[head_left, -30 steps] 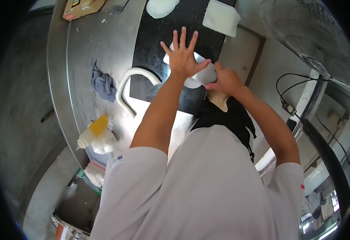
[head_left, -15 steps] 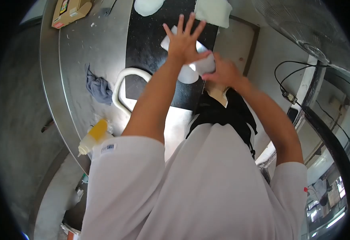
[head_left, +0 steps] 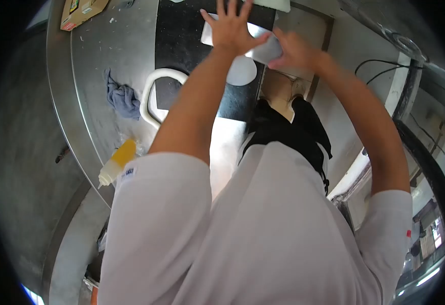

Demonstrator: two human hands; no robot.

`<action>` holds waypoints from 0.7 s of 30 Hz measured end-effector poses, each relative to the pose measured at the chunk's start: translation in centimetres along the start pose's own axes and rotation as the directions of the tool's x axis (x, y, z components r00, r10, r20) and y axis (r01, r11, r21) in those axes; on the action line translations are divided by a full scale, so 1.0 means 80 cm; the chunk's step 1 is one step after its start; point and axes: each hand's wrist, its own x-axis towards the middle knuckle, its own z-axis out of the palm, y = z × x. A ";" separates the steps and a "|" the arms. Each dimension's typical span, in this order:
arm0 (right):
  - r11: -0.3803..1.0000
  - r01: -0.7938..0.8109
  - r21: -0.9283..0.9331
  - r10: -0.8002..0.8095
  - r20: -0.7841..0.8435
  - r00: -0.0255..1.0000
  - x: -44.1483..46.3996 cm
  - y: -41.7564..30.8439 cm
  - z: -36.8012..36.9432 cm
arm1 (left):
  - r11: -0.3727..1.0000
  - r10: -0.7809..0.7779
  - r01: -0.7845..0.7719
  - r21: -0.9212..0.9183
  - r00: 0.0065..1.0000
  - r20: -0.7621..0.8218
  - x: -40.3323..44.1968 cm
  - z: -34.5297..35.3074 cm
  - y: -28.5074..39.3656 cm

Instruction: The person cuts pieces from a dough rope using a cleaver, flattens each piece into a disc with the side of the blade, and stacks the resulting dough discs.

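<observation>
My left hand (head_left: 230,33) lies with its fingers spread over a broad, shiny metal blade (head_left: 263,48) on the black work surface. At the blade's right end, my right hand (head_left: 296,51) grips it between thumb and fingers; its handle, if it has one, is hidden. Just below the blade, a thin round white disc (head_left: 241,72), which looks like flattened dough, lies on the black surface (head_left: 232,104).
A white curved tube (head_left: 147,91) sits left of my left forearm. Farther left are a crumpled grey-blue cloth (head_left: 122,100) and a squeeze bottle with yellow on it (head_left: 118,162). A cardboard box (head_left: 82,12) stands at the back left of the steel table (head_left: 113,40).
The whole view has shifted, so the table things sit higher in it. Both hands and the blade have moved forward a little, uncovering more of the white disc.
</observation>
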 end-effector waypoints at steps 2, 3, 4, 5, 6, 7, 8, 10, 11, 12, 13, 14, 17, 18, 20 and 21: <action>0.998 -0.021 0.060 0.022 -0.007 1.000 -0.016 -0.018 0.026 | 0.996 0.082 -0.086 -0.025 0.989 -0.125 0.004 0.065 -0.056; 0.994 -0.035 0.101 0.037 -0.015 0.999 -0.018 -0.022 0.034 | 0.986 0.137 -0.149 -0.069 0.978 -0.158 -0.018 0.052 -0.047; 0.997 -0.049 0.055 0.046 0.051 0.998 -0.037 -0.034 0.045 | 0.989 0.131 -0.138 -0.061 0.986 -0.107 -0.043 0.053 -0.034; 0.997 -0.050 0.065 0.046 0.057 0.997 -0.052 -0.034 0.065 | 0.990 0.126 -0.129 -0.057 0.991 -0.047 -0.063 0.058 -0.019; 1.000 -0.012 -0.005 0.012 -0.096 0.995 -0.066 -0.024 0.081 | 0.987 0.148 -0.147 -0.060 0.989 -0.001 -0.059 0.056 -0.009; 0.995 0.018 -0.095 -0.041 -0.240 0.970 -0.068 -0.007 0.083 | 0.986 0.154 -0.155 -0.069 0.988 -0.011 -0.032 0.063 -0.009; 0.990 -0.139 -0.003 0.139 -0.011 0.990 -0.056 0.006 0.068 | 0.992 0.115 -0.119 -0.047 0.990 -0.086 -0.020 0.067 -0.013; 0.970 -0.178 0.167 0.143 0.199 0.970 -0.014 0.005 0.007 | 0.997 -0.020 0.027 0.070 0.995 -0.095 -0.019 0.029 -0.002; 0.995 0.092 0.031 -0.091 -0.018 0.996 0.007 0.022 0.008 | 0.992 -0.072 0.076 0.105 0.997 -0.037 -0.005 0.026 -0.007; 0.931 0.322 -0.172 -0.353 -0.193 0.916 0.021 0.032 0.003 | 0.987 -0.123 0.127 0.100 0.991 -0.046 0.003 0.023 -0.012; 0.931 0.316 -0.183 -0.350 -0.202 0.915 0.022 0.014 -0.004 | 0.980 -0.171 0.176 0.094 0.984 -0.057 0.007 0.018 -0.018; 0.983 0.133 -0.127 -0.138 -0.036 0.990 0.021 -0.011 -0.010 | 0.988 -0.138 0.140 0.061 0.989 -0.046 0.004 0.017 -0.024; 0.988 -0.154 -0.001 0.153 0.142 0.978 -0.024 -0.041 0.014 | 0.997 -0.010 0.003 0.074 0.997 0.082 -0.036 0.032 -0.014; 0.986 -0.165 0.002 0.163 0.161 0.973 -0.034 -0.029 0.023 | 0.996 -0.010 -0.003 0.085 0.987 0.158 -0.032 0.027 0.003; 0.990 -0.130 -0.060 0.136 0.129 0.982 -0.030 0.006 0.023 | 0.998 -0.015 0.011 0.060 0.998 0.061 -0.014 0.033 0.008; 0.992 -0.122 -0.042 0.127 0.145 0.981 -0.015 0.025 0.022 | 0.998 -0.033 0.034 0.059 0.999 -0.024 -0.013 0.035 0.009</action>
